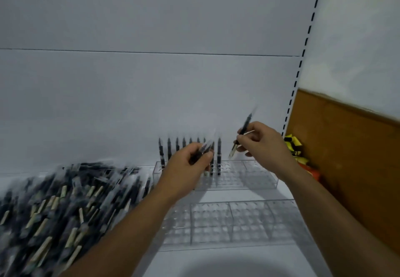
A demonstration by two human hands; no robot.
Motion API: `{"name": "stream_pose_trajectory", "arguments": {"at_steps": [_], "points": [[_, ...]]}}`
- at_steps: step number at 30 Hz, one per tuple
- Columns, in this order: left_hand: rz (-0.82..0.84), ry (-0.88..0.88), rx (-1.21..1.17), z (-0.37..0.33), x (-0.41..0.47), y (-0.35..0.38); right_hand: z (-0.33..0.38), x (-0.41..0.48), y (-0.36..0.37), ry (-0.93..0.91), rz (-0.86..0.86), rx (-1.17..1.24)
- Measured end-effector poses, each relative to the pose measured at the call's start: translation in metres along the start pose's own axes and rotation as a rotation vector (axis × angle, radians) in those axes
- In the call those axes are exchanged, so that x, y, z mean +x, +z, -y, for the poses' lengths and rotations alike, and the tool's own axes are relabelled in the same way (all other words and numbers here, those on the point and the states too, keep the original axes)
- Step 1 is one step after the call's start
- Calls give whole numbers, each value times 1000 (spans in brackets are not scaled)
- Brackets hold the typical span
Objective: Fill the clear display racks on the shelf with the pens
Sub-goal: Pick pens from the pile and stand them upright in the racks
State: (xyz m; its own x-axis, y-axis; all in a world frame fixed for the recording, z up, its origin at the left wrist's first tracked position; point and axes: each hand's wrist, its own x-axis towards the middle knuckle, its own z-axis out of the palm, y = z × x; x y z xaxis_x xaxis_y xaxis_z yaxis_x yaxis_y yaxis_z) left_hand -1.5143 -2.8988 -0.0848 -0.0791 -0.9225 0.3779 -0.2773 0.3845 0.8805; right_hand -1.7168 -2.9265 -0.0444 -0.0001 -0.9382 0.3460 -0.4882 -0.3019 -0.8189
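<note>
Two clear display racks stand on the white shelf. The far rack (259, 175) holds a back row of several upright black pens (169, 149). The near rack (238, 222) shows only bare holes. My left hand (186, 168) is closed around a small bunch of pens above the far rack's left part. My right hand (262, 140) pinches a single black pen (244, 129), tilted with its pale end down, above the far rack's middle. A big loose pile of black pens (65, 201) lies on the shelf at the left, blurred.
The white back panel (151, 81) rises right behind the racks. A slotted upright (300, 64) marks the shelf's right end. Beyond it a brown cardboard box (346, 157) holds yellow and orange packets (294, 146).
</note>
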Motion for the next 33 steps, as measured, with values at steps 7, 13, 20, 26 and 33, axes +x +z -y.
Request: {"name": "stream_pose_trajectory", "arguments": {"at_steps": [7, 13, 20, 26, 33], "points": [[37, 26, 70, 8, 0, 0, -7, 15, 11, -73, 132, -269], [67, 34, 90, 7, 1, 0, -13, 20, 16, -66, 201, -532], [79, 25, 115, 5, 0, 0, -12, 18, 21, -6, 270, -671], [74, 27, 116, 4, 0, 0, 4, 0, 2, -87, 175, -351], [102, 56, 176, 2, -2, 1, 18, -14, 23, -40, 287, 70]]}}
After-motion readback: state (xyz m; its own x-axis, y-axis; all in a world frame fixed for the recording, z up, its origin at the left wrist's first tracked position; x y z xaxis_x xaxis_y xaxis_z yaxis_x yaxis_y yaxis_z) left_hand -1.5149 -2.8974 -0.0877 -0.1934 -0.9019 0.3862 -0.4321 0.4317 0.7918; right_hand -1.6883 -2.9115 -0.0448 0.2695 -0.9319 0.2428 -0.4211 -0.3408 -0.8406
